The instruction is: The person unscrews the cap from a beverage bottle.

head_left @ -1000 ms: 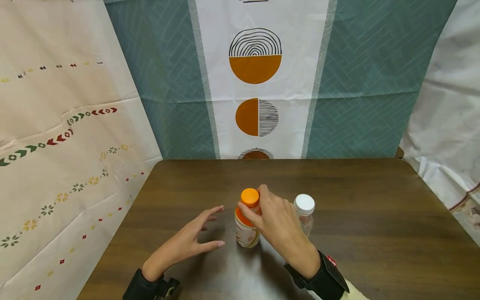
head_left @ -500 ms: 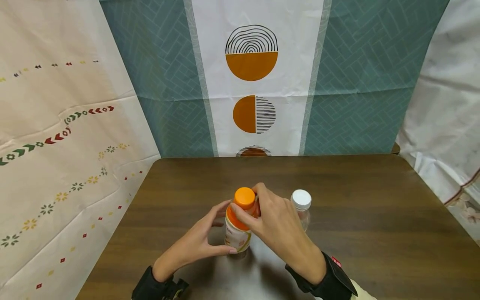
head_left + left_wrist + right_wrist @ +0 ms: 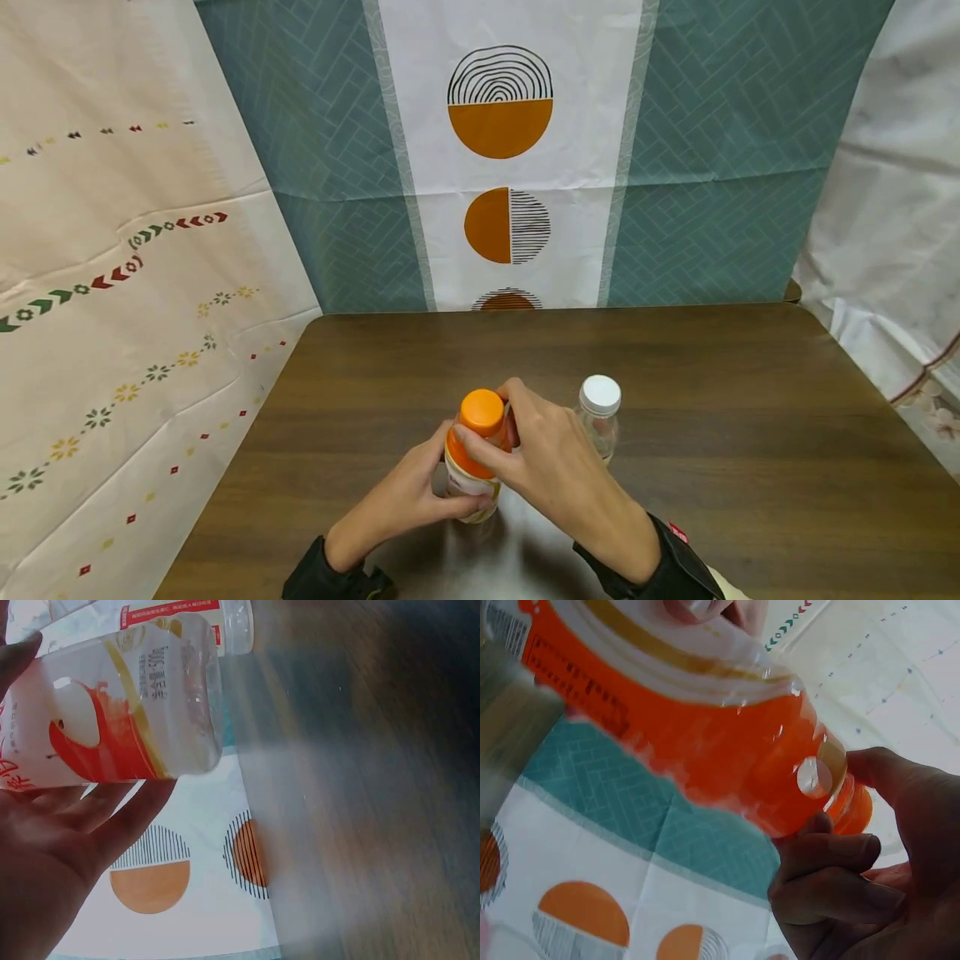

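Observation:
An orange-capped drink bottle (image 3: 472, 457), with orange contents and a white label, stands in front of me between both hands. My right hand (image 3: 558, 454) pinches its neck just below the cap, thumb on the near side. My left hand (image 3: 412, 492) grips its lower body, with the thumb across the front and the fingers behind. The left wrist view shows a red apple printed on the bottle's label (image 3: 105, 720). In the right wrist view, curled fingers (image 3: 832, 862) hold the bottle's neck (image 3: 844, 791).
A clear bottle with a white cap (image 3: 601, 395) stands behind my right hand, which partly hides it. In the left wrist view its red label (image 3: 169, 611) shows. The brown wooden table (image 3: 712, 433) reaches back to a green-and-white patterned cloth (image 3: 705, 225).
My left hand has moved right and closed round the bottle's lower body. The bottle has shifted slightly left and nearer, with my right hand still on its neck.

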The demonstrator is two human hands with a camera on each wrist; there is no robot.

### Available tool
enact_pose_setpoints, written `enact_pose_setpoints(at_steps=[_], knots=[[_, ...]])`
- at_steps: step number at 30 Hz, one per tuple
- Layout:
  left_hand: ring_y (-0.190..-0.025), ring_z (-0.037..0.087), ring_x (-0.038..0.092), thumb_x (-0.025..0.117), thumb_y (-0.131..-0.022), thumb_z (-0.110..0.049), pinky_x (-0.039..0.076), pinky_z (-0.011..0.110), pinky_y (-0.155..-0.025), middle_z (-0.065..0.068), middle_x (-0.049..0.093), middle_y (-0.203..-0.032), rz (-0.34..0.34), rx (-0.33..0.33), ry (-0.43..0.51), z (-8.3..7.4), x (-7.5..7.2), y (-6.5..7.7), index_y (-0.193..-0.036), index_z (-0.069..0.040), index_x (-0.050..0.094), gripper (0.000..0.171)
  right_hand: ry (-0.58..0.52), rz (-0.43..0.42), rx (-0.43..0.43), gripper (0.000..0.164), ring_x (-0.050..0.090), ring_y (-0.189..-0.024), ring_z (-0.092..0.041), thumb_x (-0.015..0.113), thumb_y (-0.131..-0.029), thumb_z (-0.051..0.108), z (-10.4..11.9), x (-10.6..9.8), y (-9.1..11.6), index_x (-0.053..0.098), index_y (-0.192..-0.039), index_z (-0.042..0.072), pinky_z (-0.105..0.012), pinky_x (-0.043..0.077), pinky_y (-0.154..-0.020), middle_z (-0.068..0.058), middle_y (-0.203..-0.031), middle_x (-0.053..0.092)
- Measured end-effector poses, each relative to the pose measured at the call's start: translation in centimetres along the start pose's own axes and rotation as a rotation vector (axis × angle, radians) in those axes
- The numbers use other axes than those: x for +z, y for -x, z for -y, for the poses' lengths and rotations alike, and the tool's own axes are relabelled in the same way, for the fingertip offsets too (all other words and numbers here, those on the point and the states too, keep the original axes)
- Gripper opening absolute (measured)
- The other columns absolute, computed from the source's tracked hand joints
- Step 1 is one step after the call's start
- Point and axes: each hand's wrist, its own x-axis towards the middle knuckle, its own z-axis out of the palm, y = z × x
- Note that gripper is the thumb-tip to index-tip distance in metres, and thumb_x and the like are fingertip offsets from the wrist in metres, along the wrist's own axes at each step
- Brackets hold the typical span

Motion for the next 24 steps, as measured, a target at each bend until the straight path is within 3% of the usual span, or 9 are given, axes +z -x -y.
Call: enact_pose_setpoints(at_steps=[3, 8, 13, 18, 21, 24], knots=[[-0.098, 0.006, 0.064, 0.078, -0.084, -0.040, 0.056, 0.028, -0.087, -0.011, 0.064, -0.118, -0.024, -0.004, -0.067, -0.2, 0.1, 0.1, -0.138, -0.028, 0.040, 0.067, 0.097, 0.024, -0.017, 0.043, 0.036, -0.048, 0.000, 0.075, -0.083, 0.051, -0.3, -0.6, 0.0, 0.056, -0.092, 0.013, -0.014, 0.034, -0.044, 0.010, -0.063, 0.051], [-0.083, 0.000, 0.064, 0.081, -0.078, -0.046, 0.057, 0.022, -0.072, -0.014, 0.067, -0.106, -0.069, -0.022, -0.273, -0.8, 0.3, 0.4, -0.132, -0.024, 0.046, 0.069, 0.262, 0.072, 0.010, 0.048, 0.032, -0.043, -0.004, 0.067, -0.084, 0.060, -0.2, -1.8, -0.2, 0.052, -0.080, 0.014, -0.017, 0.028, -0.042, 0.012, -0.056, 0.042], [-0.078, 0.000, 0.063, 0.083, -0.075, -0.048, 0.056, 0.020, -0.068, -0.013, 0.068, -0.103, -0.086, -0.034, -0.398, -1.3, 0.3, 0.5, -0.132, -0.019, 0.049, 0.073, 0.291, 0.028, 0.054, 0.046, 0.030, -0.041, -0.006, 0.068, -0.091, 0.047, 0.1, -1.4, -0.1, 0.043, -0.071, 0.013, -0.018, 0.025, -0.041, 0.009, -0.053, 0.032], [-0.073, 0.000, 0.062, 0.086, -0.071, -0.047, 0.053, 0.017, -0.062, -0.011, 0.068, -0.099, -0.128, -0.009, -0.502, -1.7, 0.7, 0.5, -0.131, -0.016, 0.050, 0.076, 0.333, -0.012, 0.139, 0.051, 0.029, -0.039, -0.011, 0.069, -0.089, 0.047, 0.4, -1.2, 0.3, 0.041, -0.069, 0.010, -0.021, 0.023, -0.040, 0.006, -0.053, 0.028], [-0.072, 0.001, 0.062, 0.087, -0.069, -0.046, 0.052, 0.017, -0.061, -0.010, 0.068, -0.097, -0.156, 0.001, -0.535, -2.0, 0.9, 0.7, -0.130, -0.016, 0.050, 0.078, 0.335, -0.031, 0.124, 0.050, 0.028, -0.038, -0.010, 0.069, -0.089, 0.047, 0.6, -1.1, 0.5, 0.041, -0.069, 0.010, -0.020, 0.022, -0.040, 0.007, -0.053, 0.026], [-0.071, 0.000, 0.061, 0.087, -0.068, -0.047, 0.052, 0.017, -0.060, -0.012, 0.068, -0.095, -0.172, 0.013, -0.540, -2.3, 1.1, 1.2, -0.130, -0.016, 0.050, 0.079, 0.318, -0.067, 0.053, 0.047, 0.025, -0.039, -0.006, 0.069, -0.089, 0.044, 0.6, -1.1, 0.7, 0.040, -0.069, 0.012, -0.017, 0.019, -0.040, 0.009, -0.053, 0.025]])
